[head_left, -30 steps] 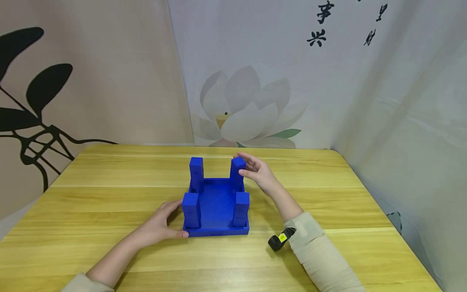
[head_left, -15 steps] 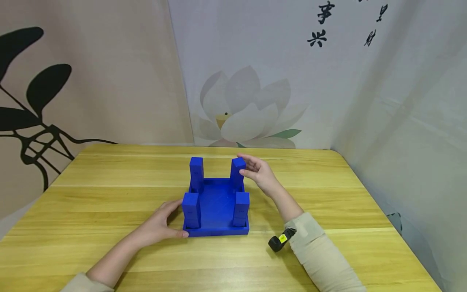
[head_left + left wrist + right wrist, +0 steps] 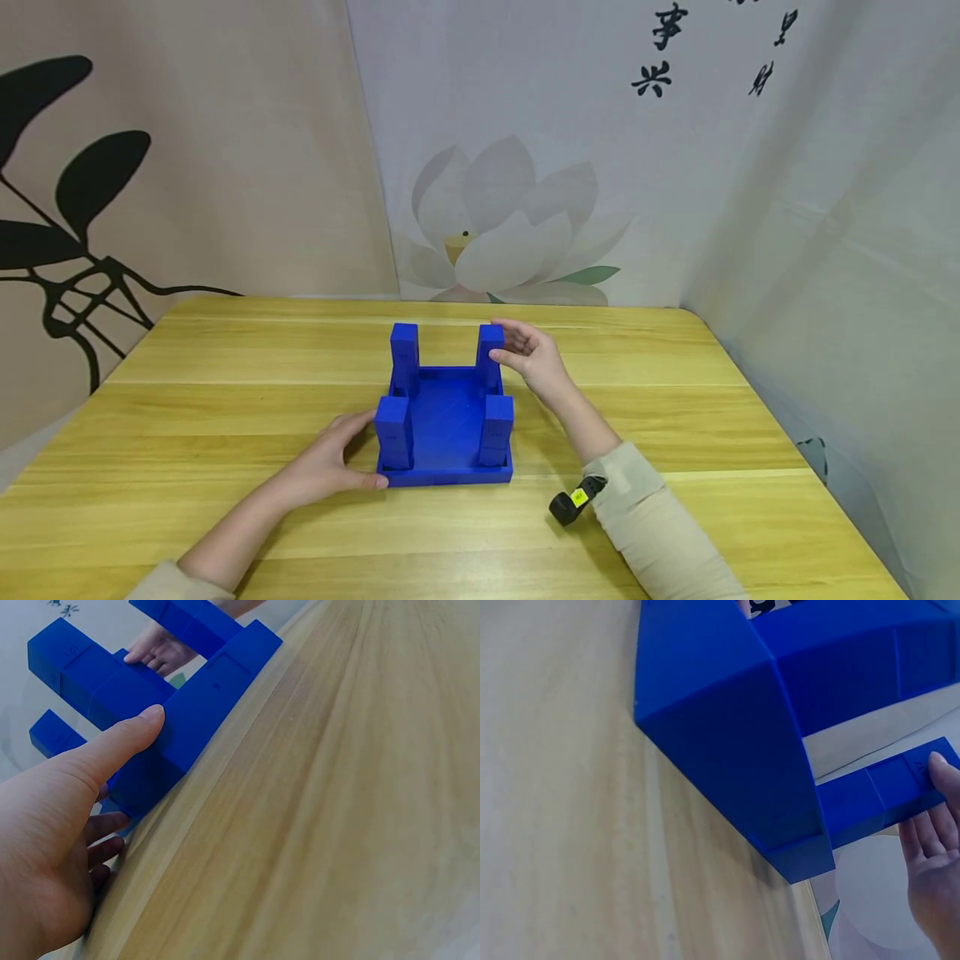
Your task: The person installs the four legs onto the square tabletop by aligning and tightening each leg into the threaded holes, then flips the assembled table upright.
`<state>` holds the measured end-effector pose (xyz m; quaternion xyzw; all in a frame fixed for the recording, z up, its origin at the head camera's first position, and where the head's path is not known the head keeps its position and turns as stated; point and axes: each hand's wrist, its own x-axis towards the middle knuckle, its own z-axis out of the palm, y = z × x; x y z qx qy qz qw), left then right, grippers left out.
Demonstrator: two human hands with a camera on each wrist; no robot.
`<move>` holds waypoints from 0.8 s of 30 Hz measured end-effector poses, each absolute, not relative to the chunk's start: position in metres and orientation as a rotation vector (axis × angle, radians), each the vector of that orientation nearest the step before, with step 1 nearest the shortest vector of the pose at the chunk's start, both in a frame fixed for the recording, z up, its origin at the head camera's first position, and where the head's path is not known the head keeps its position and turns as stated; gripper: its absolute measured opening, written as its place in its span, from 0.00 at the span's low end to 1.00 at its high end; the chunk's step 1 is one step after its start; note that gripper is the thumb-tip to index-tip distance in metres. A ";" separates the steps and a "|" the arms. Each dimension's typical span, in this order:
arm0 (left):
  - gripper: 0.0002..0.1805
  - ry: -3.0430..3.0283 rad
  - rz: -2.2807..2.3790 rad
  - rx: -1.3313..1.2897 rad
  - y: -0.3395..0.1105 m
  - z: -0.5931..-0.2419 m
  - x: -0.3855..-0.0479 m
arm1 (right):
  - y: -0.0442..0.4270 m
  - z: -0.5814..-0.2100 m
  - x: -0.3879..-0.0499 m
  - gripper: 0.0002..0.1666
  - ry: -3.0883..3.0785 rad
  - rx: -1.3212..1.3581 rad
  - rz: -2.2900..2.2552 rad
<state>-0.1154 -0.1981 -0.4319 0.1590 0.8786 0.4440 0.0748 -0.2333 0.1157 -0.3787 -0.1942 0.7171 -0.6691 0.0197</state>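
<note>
A blue square base (image 3: pixel 450 421) with a raised rim sits on the table, an upright blue post at each corner. My left hand (image 3: pixel 326 471) holds the base's near left corner, the thumb (image 3: pixel 131 739) on its front face and the fingers along the left side. Near it stands the front left post (image 3: pixel 393 432). My right hand (image 3: pixel 538 360) pinches the upper end of the back right post (image 3: pixel 489 358) between thumb and fingers. In the right wrist view, that post (image 3: pixel 881 791) rises from the base. The front right post (image 3: pixel 497 429) and back left post (image 3: pixel 405 358) stand untouched.
The wooden table (image 3: pixel 225 358) extends around the base on every side. A small black device (image 3: pixel 576 498) with a yellow label is fixed at the right sleeve's cuff. Behind the table hangs a printed cloth (image 3: pixel 525 108).
The back right post has turned slightly, its top now squarer to the base. My right hand has shifted a little with it. The left hand and the base stay where they were.
</note>
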 end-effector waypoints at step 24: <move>0.58 2.646 1.315 0.475 -0.198 -0.429 -0.114 | 0.116 -0.362 -0.223 0.30 2.244 -0.574 -2.020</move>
